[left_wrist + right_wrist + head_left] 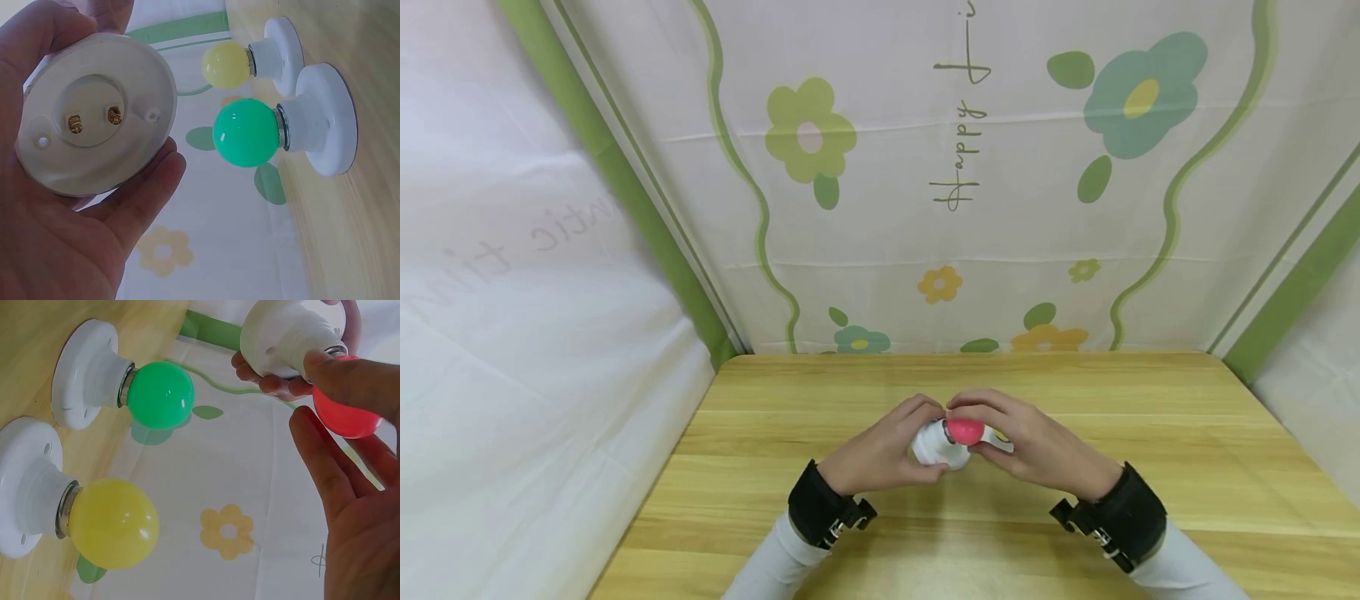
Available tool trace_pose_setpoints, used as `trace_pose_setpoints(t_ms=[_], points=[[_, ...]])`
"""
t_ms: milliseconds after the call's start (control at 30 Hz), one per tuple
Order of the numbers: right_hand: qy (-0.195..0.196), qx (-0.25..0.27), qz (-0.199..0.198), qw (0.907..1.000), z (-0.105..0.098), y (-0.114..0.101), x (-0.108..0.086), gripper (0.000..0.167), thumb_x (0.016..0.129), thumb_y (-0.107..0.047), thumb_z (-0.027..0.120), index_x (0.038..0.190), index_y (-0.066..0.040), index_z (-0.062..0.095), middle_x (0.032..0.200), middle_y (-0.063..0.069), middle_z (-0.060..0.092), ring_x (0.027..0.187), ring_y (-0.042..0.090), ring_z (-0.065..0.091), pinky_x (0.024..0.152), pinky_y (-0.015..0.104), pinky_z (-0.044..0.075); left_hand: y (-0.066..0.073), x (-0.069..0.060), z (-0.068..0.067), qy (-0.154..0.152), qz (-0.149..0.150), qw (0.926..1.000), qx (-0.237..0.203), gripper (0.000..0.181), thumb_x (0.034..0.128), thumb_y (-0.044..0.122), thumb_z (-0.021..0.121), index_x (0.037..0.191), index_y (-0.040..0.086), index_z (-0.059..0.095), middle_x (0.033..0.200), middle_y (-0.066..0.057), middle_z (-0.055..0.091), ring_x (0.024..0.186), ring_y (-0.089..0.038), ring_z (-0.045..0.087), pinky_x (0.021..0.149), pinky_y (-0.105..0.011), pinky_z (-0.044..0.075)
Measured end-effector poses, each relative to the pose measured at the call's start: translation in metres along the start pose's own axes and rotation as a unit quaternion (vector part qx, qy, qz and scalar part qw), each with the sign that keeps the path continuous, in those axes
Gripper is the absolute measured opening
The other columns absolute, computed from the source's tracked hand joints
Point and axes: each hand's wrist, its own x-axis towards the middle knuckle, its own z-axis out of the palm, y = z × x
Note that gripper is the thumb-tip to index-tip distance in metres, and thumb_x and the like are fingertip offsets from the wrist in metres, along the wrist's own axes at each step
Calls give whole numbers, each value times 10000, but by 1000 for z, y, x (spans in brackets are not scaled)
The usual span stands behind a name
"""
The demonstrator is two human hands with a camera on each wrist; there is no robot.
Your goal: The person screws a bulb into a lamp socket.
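My left hand [883, 446] grips a round white lamp socket [94, 156] by its rim. The socket is tilted off the table, its underside with two brass terminals facing the left wrist camera. A red light bulb [347, 406] sits in its mouth, and my right hand [1041, 442] holds that bulb between thumb and fingers. In both wrist views, a green bulb [247, 132] in a white socket [328, 122] and a yellow bulb [114, 523] in another socket [28, 487] stand on the table. The hands mostly hide these two from the head camera.
The wooden table [760, 500] reaches back to a hanging cloth [880, 225] printed with flowers. White cloth side walls [512, 333] with green edging stand at left and right. Black straps [820, 504] with small cameras are round both wrists.
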Motion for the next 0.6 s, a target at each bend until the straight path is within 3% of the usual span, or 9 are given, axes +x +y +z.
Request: trace_pose_setpoints(t_ms=[233,600], points=[[82,46,-14,10000,-2,-1,0,562,889,-65,859,1403,-143,646,1406,30,637,1241,197,678,1075,143,490,0,1,1,-32,-39,10000,-50,504,894,217,845,1316,110,591,1285,-14,589,1106,-109,572,946,-180,540],[114,-30,-31,9999,-2,-1,0,612,846,-74,894,1406,-126,654,1365,43,666,1209,205,702,1059,134,495,1,0,1,-95,-136,9997,-156,509,883,199,854,1310,104,594,1275,-14,588,1106,-98,566,950,-178,537]])
